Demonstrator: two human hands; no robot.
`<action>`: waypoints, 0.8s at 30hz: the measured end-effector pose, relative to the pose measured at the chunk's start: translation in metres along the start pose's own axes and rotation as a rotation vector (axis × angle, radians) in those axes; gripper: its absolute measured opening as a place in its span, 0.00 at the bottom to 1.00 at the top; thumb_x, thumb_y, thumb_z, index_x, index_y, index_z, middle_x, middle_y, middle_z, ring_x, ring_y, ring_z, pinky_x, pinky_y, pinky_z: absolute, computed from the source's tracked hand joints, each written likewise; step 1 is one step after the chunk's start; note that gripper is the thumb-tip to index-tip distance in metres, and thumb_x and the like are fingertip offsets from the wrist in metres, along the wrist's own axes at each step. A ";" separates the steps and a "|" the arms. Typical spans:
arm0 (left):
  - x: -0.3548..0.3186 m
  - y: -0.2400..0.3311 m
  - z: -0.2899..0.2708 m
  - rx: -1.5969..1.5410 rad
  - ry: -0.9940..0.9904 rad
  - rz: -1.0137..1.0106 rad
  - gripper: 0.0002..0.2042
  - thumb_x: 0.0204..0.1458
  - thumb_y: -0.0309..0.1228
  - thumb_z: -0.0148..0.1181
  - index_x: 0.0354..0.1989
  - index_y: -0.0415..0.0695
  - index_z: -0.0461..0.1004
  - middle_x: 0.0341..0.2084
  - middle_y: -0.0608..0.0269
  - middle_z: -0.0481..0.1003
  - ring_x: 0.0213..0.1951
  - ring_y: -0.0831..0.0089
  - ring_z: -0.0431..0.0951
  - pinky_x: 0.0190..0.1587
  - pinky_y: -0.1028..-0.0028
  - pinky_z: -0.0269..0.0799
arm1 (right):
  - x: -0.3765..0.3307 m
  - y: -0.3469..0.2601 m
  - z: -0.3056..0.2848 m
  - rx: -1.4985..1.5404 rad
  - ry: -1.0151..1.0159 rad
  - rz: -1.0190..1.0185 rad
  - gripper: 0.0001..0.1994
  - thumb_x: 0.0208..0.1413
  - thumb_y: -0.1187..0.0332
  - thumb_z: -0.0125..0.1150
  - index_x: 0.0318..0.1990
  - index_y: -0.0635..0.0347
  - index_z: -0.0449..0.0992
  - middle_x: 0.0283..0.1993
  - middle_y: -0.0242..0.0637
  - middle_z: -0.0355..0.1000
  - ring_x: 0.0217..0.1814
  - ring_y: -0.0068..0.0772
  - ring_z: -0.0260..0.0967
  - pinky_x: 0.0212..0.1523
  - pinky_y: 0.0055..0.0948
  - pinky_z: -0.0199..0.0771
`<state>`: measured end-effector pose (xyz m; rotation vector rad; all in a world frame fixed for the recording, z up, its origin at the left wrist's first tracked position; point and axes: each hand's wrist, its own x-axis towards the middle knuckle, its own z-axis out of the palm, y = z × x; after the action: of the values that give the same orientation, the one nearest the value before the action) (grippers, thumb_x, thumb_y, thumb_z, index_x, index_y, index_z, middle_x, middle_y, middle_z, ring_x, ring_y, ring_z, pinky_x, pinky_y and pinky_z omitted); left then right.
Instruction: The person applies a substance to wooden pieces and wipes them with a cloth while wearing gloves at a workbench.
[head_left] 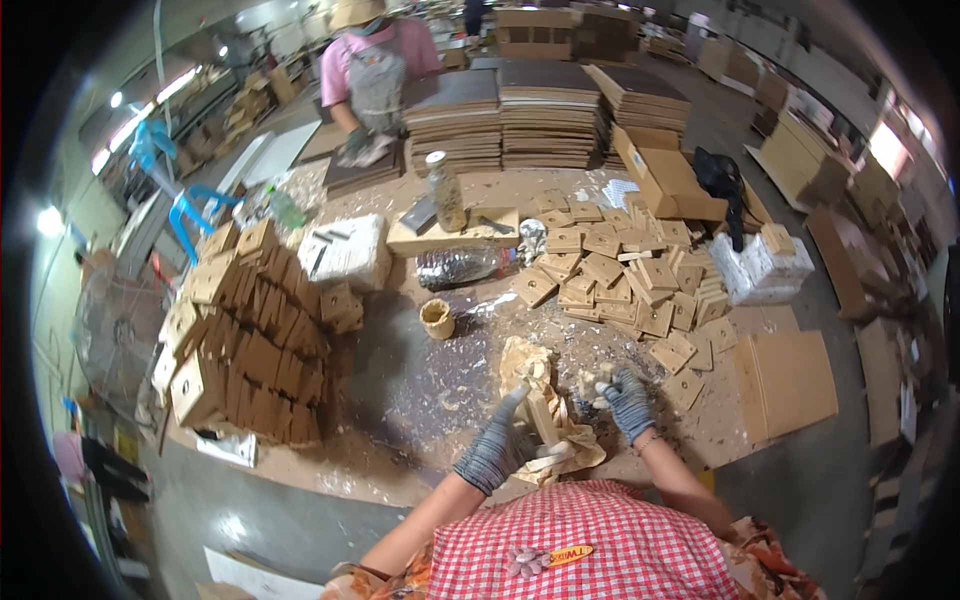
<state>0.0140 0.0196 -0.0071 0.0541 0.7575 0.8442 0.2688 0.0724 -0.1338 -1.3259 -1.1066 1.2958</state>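
My left hand (492,447), in a grey knit glove, is closed at the side of a pale wooden block (541,418), its thumb pointing forward. Under and around the block lies a crumpled, yellowish stained cloth or paper (527,362). To the right, my right hand (629,404), gloved the same way, has its fingers curled together. By those fingertips is a small pale bit (602,388), too small to name. A heap of flat wooden pieces (602,268), each with a hole, lies beyond my right hand.
On the left stand stacked rows of wooden pieces (262,350). A small crusted cup (437,319), a plastic bottle (462,267) and a jar (446,192) are ahead. At right lie a cardboard sheet (787,385) and a white wrapped bundle (764,268). A co-worker (375,75) stands beyond stacked boards (548,115).
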 end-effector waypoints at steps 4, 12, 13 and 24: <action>0.009 0.001 -0.025 0.351 0.057 0.168 0.34 0.51 0.52 0.58 0.58 0.39 0.61 0.47 0.48 0.69 0.43 0.55 0.76 0.41 0.59 0.79 | 0.007 0.029 -0.001 -1.037 -0.085 -0.155 0.25 0.49 0.66 0.65 0.55 0.61 0.68 0.48 0.48 0.72 0.44 0.39 0.71 0.46 0.41 0.74; 0.010 0.006 -0.054 0.549 0.171 0.179 0.34 0.54 0.58 0.50 0.61 0.45 0.59 0.45 0.50 0.70 0.40 0.60 0.77 0.40 0.60 0.78 | -0.063 -0.119 0.108 -0.400 -0.544 -0.063 0.34 0.50 0.48 0.62 0.58 0.64 0.66 0.45 0.43 0.72 0.44 0.31 0.70 0.49 0.32 0.72; 0.012 0.006 -0.054 0.610 0.160 0.178 0.35 0.53 0.60 0.49 0.61 0.44 0.59 0.44 0.50 0.71 0.40 0.61 0.76 0.40 0.61 0.78 | -0.060 -0.116 0.114 -0.405 -0.558 -0.068 0.34 0.50 0.48 0.62 0.58 0.64 0.66 0.45 0.43 0.72 0.44 0.31 0.70 0.49 0.32 0.72; -0.007 -0.001 -0.088 1.439 0.398 0.673 0.33 0.52 0.50 0.54 0.59 0.35 0.62 0.44 0.38 0.71 0.48 0.50 0.72 0.56 0.62 0.64 | -0.008 -0.070 0.150 -0.395 -0.505 0.067 0.17 0.57 0.64 0.57 0.47 0.70 0.72 0.36 0.41 0.74 0.36 0.26 0.70 0.39 0.25 0.72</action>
<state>-0.0436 -0.0073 -0.0681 1.5228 1.6464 0.7695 0.1194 0.0793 -0.0627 -1.3563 -1.7506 1.5663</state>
